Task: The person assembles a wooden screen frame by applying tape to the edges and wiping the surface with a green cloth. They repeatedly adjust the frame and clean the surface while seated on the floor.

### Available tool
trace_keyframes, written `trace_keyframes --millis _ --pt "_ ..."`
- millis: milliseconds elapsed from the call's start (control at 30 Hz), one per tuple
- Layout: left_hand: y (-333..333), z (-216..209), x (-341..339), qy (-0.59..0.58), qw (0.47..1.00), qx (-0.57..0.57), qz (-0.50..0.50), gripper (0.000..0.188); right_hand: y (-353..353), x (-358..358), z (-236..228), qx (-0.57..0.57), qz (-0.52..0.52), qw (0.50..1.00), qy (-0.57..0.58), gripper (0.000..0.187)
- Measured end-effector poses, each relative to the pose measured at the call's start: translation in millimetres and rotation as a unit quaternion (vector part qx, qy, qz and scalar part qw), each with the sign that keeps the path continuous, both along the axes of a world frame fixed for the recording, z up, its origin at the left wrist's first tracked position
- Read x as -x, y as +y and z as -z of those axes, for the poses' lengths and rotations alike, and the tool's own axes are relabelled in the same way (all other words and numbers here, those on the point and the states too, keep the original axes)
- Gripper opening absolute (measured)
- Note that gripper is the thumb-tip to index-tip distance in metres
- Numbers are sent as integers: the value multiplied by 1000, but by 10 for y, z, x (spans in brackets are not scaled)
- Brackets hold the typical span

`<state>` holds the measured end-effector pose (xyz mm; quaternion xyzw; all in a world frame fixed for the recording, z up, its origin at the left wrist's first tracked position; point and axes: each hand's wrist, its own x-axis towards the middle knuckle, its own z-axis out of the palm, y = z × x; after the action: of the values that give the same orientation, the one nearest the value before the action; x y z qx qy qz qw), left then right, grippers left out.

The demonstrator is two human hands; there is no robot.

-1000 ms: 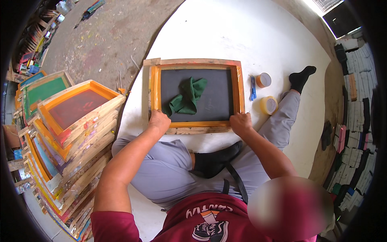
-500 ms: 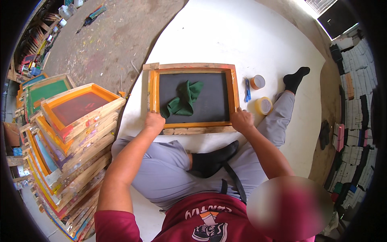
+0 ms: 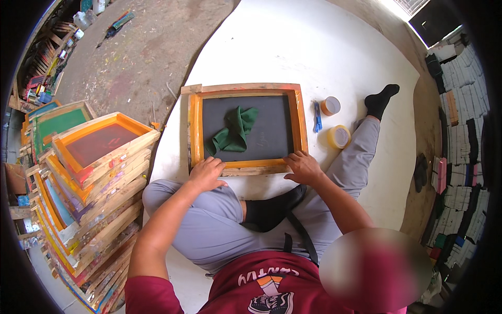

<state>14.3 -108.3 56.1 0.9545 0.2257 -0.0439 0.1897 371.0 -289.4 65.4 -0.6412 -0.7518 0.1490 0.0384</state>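
Note:
A wooden screen-printing frame (image 3: pixel 300 118) with orange-taped inner edges lies on the white sheet in front of my crossed legs. Its dark grey mesh (image 3: pixel 274 118) carries a crumpled green cloth (image 3: pixel 232 133), left of the middle. My left hand (image 3: pixel 207 172) rests its fingertips on the near rail by the left corner, thumb held apart. Toward the right corner, my right hand (image 3: pixel 304 166) lays spread fingers over the same rail, its thumb stretched toward me. Both hands are open, and neither holds the cloth.
Right of the frame are a blue cutter (image 3: pixel 317 116), a roll of orange-brown tape (image 3: pixel 330 106) and a roll of clear yellowish tape (image 3: pixel 339 136). Stacked wooden screens (image 3: pixel 104 172) rise at my left. Folded white and black piles (image 3: pixel 463 131) line the far right.
Both hands have let go of the frame's sides and moved onto its near rail, fingers loosened. The frame appears slightly further left, partly with the view's shift.

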Motion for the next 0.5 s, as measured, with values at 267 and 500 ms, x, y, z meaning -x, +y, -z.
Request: trace_keyframes --millis 267,500 --pt "-40 129 89 26 1000 9 -7 52 -92 -64 217 9 -20 999 -41 44" --pt "-21 124 69 51 999 6 -16 45 -76 -25 199 35 -15 997 -61 26"
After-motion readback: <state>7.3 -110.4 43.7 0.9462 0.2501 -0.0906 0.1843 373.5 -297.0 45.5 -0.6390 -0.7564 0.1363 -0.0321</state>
